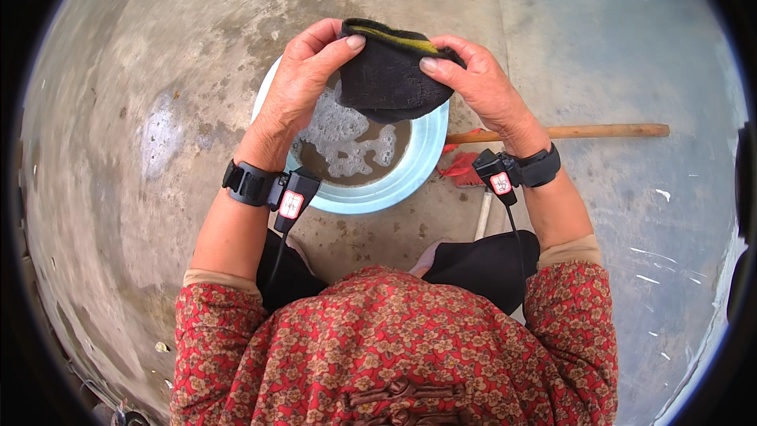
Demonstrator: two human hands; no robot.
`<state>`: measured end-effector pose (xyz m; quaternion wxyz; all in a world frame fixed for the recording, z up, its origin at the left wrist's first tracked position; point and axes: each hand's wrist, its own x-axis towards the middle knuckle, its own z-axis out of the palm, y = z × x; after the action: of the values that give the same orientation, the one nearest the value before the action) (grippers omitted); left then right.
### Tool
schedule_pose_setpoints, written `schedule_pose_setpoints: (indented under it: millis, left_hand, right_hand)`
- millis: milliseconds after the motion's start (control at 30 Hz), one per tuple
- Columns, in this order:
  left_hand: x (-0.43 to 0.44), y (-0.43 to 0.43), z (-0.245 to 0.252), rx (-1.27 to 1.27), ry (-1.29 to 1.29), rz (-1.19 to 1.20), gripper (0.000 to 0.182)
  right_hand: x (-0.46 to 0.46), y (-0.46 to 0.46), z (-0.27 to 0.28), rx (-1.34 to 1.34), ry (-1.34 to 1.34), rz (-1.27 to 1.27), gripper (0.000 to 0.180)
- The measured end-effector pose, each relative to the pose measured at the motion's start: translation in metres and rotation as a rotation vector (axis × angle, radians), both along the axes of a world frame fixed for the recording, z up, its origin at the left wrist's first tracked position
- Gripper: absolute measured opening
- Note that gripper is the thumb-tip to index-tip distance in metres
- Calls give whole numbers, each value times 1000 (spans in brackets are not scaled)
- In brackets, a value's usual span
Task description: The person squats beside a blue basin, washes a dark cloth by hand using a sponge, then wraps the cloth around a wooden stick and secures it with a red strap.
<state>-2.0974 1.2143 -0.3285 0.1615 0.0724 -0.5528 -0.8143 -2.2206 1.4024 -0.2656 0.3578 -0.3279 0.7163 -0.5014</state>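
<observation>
A dark cloth piece [393, 80] with a yellow-green lining along its upper opening is stretched between my hands. My left hand [316, 62] pinches its left corner between thumb and fingers. At the opposite corner, my right hand [473, 74] grips the edge the same way. Both hold it above a light blue plastic basin [429, 148], so the cloth hides the basin's far part. Murky water with patches of white suds [346, 136] lies inside the basin. Whether the cloth is a sock, hat or other garment, I cannot tell.
Right of the basin, a wooden stick [609, 131] reaches across the concrete floor [195, 219]. Red plastic material [461, 165] lies beside the basin, near a pale rod [483, 216]. Each wrist wears a strapped black device, left [295, 195] and right [497, 174], with a cable.
</observation>
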Motion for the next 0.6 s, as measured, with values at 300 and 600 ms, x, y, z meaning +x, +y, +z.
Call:
schedule_pose_setpoints:
  millis: [300, 600]
  left_hand:
    - [-9, 12, -21, 185, 143, -401, 69]
    - [-5, 8, -21, -40, -121, -388, 42]
  right_hand:
    - [9, -5, 40, -394, -381, -54, 34]
    - [-10, 4, 38, -409, -235, -107, 36]
